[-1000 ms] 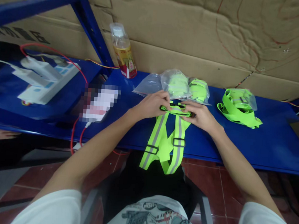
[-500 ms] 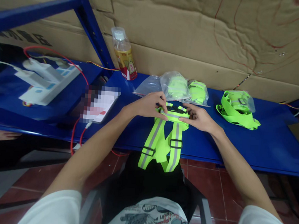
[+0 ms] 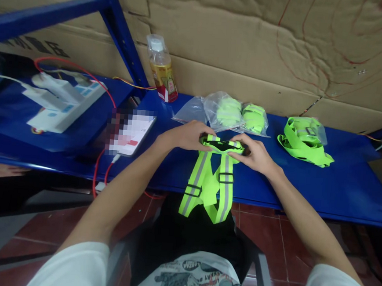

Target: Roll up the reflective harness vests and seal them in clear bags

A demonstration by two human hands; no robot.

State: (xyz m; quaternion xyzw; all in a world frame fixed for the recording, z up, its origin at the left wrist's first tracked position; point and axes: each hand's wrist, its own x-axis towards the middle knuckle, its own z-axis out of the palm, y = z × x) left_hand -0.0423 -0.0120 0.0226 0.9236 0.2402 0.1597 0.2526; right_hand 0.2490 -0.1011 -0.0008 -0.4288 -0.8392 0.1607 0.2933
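Between my two hands is a fluorescent yellow-green reflective harness (image 3: 210, 186) with grey stripes and black slide buckles. Its waist part is gathered into a folded band at the table's front, and the shoulder straps hang over the edge toward my lap. My left hand (image 3: 191, 135) is closed on the band's left end, its fingertips partly hidden behind it. At the right end, my right hand (image 3: 254, 153) pinches the band between thumb and fingers. A black buckle (image 3: 222, 144) shows within the folds.
Behind the harness lie bagged harnesses (image 3: 229, 112) and a clear plastic bag (image 3: 192, 109). Another harness (image 3: 305, 141) lies to the right on the blue table (image 3: 349, 182). A drink bottle (image 3: 163, 72), a phone (image 3: 134, 134) on a red cable, and a power strip (image 3: 66, 109) are leftward.
Both hands have tightened on the band's ends and tipped it, so its open folds and black buckle show more. The view has shifted slightly.
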